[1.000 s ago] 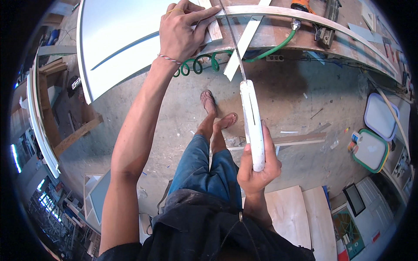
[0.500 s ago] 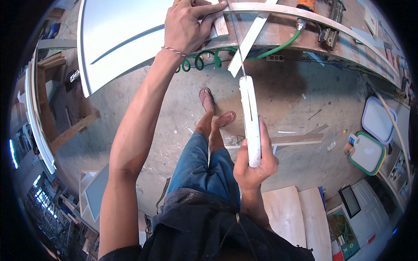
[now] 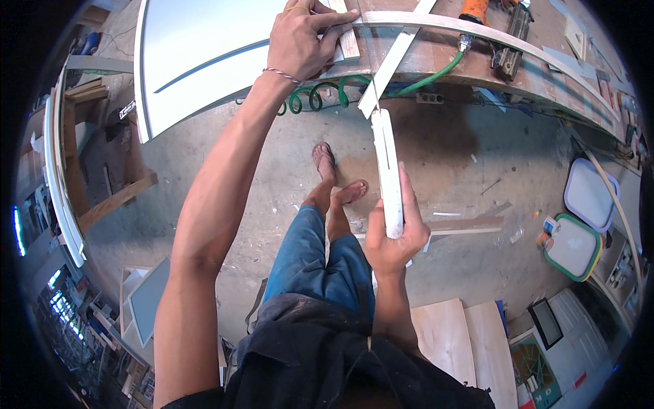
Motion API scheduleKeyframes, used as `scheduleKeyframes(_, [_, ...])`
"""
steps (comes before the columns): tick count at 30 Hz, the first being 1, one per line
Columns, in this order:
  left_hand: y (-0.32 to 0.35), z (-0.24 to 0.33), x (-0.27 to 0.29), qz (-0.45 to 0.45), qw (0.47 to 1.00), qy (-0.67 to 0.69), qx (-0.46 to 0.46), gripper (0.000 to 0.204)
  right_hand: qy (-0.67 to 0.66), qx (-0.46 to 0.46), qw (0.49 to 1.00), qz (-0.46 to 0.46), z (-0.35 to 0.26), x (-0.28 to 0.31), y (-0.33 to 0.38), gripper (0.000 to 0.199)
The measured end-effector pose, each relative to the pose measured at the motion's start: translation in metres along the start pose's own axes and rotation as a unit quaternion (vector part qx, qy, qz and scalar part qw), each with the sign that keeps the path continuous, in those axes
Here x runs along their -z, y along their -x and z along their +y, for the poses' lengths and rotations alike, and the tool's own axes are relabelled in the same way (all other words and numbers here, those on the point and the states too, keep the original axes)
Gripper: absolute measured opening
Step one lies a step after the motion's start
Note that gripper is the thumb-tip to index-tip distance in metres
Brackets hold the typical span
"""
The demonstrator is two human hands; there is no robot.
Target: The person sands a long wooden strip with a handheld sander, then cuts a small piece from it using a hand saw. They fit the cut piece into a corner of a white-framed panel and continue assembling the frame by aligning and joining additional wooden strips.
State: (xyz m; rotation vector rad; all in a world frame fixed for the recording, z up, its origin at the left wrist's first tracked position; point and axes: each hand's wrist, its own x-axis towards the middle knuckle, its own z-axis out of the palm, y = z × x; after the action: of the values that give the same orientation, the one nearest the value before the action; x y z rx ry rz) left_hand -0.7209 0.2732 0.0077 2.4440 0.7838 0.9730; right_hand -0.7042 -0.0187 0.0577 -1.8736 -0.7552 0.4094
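Wood strip (image 3: 449, 23) on workbench (image 3: 436, 48), gripped by fingers of left hand (image 3: 300, 41); right hand (image 3: 398, 235) clasps white-handled saw (image 3: 387, 174). Saw meets strip beside left fingertips; sawing seemingly under way, strip not visibly severed, remaining depth unclear. Cut itself too fine to distinguish; left hand cropped at top.

Your long white saw handle (image 3: 386, 170) at centre looks smooth but scuffed — its thin grey blade (image 3: 372, 85) metallic. The long, narrow, pale wooden strip (image 3: 443, 22) at upper right looks bare and matt; your flat white panel (image 3: 204, 41), upper left, smooth. Your blue shorts (image 3: 300, 262) are matt cloth — the grey floor (image 3: 272, 184) concrete-like.
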Motion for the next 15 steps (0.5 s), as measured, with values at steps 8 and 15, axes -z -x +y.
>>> scheduleKeyframes(8, [0.003,-0.001,-0.003,0.009,1.0,-0.004,-0.003,0.019,-0.001,-0.001,1.0,0.013,0.0,-0.003,0.005,0.05])
scheduleKeyframes(15, [0.003,0.001,0.0,0.007,1.0,-0.007,0.004,0.02,-0.014,0.034,0.999,0.025,0.014,0.001,0.017,0.049])
